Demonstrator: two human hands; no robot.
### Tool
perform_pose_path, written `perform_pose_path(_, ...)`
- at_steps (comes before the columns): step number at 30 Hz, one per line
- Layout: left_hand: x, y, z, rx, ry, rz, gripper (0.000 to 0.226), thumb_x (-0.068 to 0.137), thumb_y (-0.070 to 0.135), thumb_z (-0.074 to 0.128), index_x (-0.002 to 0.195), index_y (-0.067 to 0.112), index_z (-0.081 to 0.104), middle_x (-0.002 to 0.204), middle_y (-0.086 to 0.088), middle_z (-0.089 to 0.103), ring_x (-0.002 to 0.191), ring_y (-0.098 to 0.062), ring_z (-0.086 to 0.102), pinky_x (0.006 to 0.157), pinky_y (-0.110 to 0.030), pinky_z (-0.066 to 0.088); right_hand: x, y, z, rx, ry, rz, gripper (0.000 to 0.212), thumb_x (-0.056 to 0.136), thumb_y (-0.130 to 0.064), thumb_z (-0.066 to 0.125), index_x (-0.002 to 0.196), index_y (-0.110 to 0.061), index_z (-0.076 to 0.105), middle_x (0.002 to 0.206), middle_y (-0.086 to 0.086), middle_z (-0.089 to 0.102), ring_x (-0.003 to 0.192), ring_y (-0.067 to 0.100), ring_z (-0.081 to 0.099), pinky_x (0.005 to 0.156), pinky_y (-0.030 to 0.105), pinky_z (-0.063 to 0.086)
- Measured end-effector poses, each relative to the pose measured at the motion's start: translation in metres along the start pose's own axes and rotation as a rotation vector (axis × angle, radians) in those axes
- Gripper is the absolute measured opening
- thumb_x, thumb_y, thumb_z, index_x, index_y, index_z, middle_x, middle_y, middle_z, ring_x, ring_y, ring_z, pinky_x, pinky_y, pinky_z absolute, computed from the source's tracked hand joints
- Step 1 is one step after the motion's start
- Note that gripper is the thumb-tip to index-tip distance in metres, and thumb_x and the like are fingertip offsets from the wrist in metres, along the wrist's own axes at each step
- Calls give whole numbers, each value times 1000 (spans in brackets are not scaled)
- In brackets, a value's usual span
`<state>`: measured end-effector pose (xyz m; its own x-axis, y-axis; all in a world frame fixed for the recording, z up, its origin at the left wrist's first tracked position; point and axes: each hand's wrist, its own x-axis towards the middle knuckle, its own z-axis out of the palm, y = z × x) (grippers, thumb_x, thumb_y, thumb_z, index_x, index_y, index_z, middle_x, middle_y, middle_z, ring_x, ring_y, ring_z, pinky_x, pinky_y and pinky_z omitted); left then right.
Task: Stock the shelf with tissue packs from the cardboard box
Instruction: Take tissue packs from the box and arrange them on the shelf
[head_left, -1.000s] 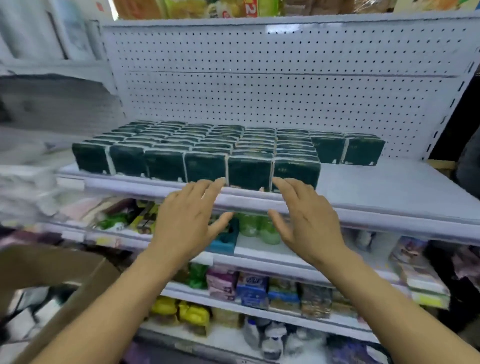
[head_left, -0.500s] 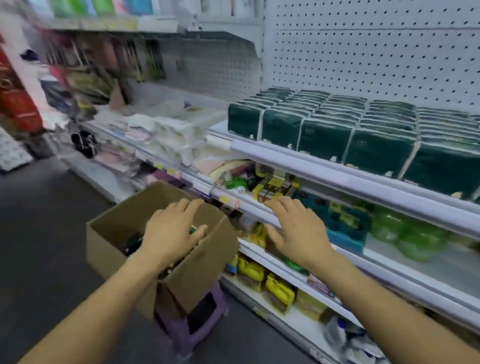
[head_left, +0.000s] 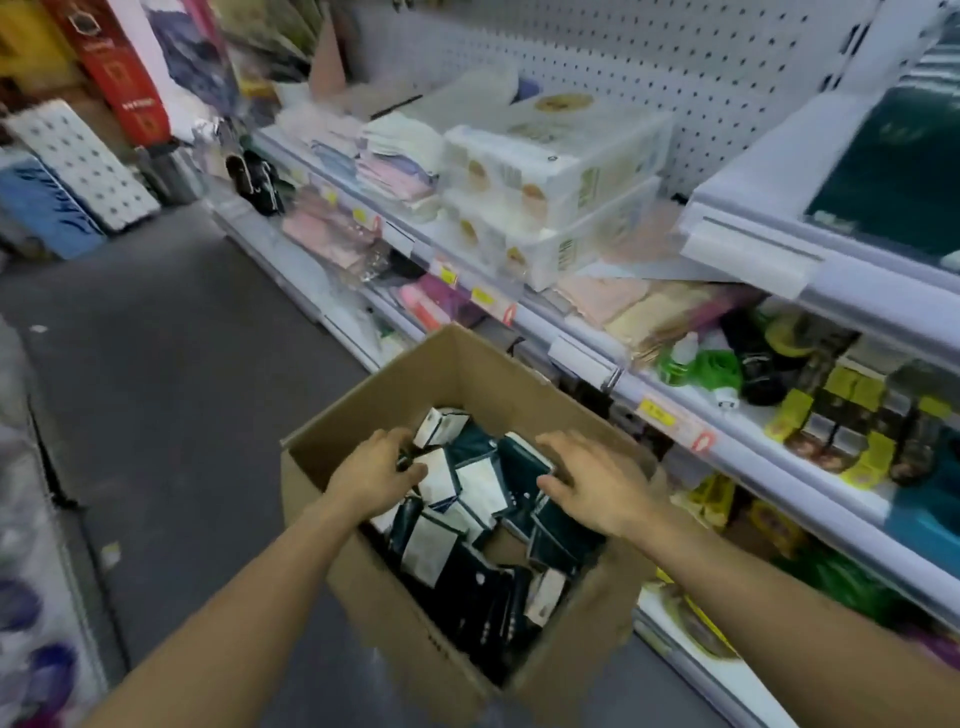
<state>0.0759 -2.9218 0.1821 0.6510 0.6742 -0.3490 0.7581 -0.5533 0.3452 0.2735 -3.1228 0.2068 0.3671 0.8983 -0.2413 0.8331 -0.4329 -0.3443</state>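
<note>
An open cardboard box (head_left: 363, 395) stands low in front of the shelving, holding several dark green tissue packs (head_left: 483, 486) with white labels, lying jumbled. My left hand (head_left: 374, 473) is inside the box at its left side, fingers and thumb curled round a tissue pack. Over the packs at the box's right side, my right hand (head_left: 592, 486) lies with fingers straight and spread, touching them. Stocked green packs (head_left: 893, 171) show on the upper white shelf (head_left: 753, 254) at the far right.
White wrapped tissue bundles (head_left: 550, 171) are stacked on the neighbouring shelf behind the box. Lower shelves to the right hold green bottles (head_left: 701, 369) and small yellow goods. Dark floor (head_left: 171, 374) stretches to the left; more goods lean at the far left.
My view has swung down and left from the shelf to the box. Both hands dropped from above the box into it and now touch the packs.
</note>
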Motion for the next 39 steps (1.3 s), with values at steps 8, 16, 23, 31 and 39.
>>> perform_pose_path(8,93,-34,77,110,-460,13,63,96,23,61,151,16,32,155,-10,32,138,-29,38,111,-40,38,84,-3,110,157,-454,113,40,96,-44,54,126,-18,51,108,1,54,98,25,55,76,34,44)
perform_pose_path(16,111,-29,148,640,-605,156,70,89,28,68,148,18,33,144,-11,41,131,-31,44,108,-48,36,93,-21,230,271,-482,349,69,79,-39,73,140,-22,46,132,9,55,116,30,55,95,43,51)
perform_pose_path(23,100,-21,147,850,-481,121,56,95,33,59,145,16,40,148,-10,40,136,-26,36,110,-37,30,90,-22,234,325,-527,486,53,70,-24,71,121,-15,59,121,11,59,106,31,60,91,41,54)
perform_pose_path(31,80,-17,78,388,-339,-115,43,93,31,56,132,13,50,135,-9,54,123,-30,52,99,-40,41,75,0,117,409,-296,582,29,79,-28,68,100,-12,54,96,6,58,88,26,61,77,35,56)
perform_pose_path(39,4,32,25,-405,5,-120,54,93,35,62,139,14,41,133,-11,54,117,-29,54,95,-39,46,-14,16,-7,741,153,534,17,83,-23,73,91,-14,61,83,7,66,73,25,67,59,37,58)
